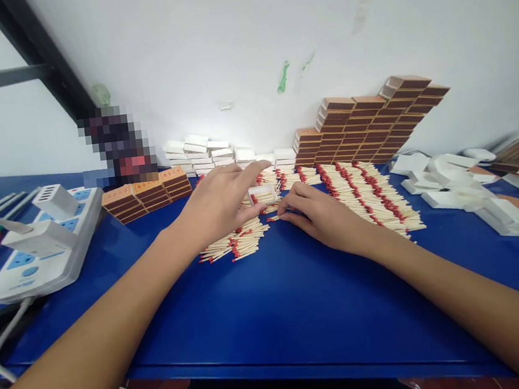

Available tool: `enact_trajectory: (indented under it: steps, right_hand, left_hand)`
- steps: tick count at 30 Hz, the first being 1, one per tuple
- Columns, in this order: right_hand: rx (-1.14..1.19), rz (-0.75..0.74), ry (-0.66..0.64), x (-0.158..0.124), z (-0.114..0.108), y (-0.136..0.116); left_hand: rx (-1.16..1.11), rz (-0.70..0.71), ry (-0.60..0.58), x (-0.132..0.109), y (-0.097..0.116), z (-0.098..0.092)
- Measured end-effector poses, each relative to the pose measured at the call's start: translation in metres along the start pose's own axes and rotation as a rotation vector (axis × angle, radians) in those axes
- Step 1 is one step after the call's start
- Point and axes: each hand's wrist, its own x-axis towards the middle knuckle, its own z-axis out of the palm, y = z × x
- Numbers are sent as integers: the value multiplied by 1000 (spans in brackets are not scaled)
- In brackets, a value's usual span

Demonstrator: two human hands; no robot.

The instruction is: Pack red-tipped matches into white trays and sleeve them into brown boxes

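A small white matchbox tray [263, 193] with some matches inside lies among loose matches at the middle of the table. My left hand [217, 204] reaches around it, thumb near its close side and forefinger beyond its far side. Those fingers are spread apart, and I see no firm grip on the tray. Just right of the tray, my right hand [320, 215] pinches a match [272, 219] whose red head points left; whether more sit in the pinch is hidden. Rows of red-headed matches [350, 187] spread behind and right of this hand. Another match pile [239, 243] lies beneath the left hand.
Stacked matchboxes [364, 129] stand against the wall, with a lower stack [147, 195] at left. White trays [203, 153] are piled at the back. Loose white trays and sleeves [465, 187] lie right. A power strip [49, 243] with cables sits left on the blue table [273, 318].
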Motion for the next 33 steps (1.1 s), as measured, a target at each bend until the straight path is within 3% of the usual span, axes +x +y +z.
enact_trajectory:
  steps: [33]
  right_hand:
    - [-16,46,-38,-3,-5,0]
  left_hand:
    - [-2,3,6,-1,-2,5]
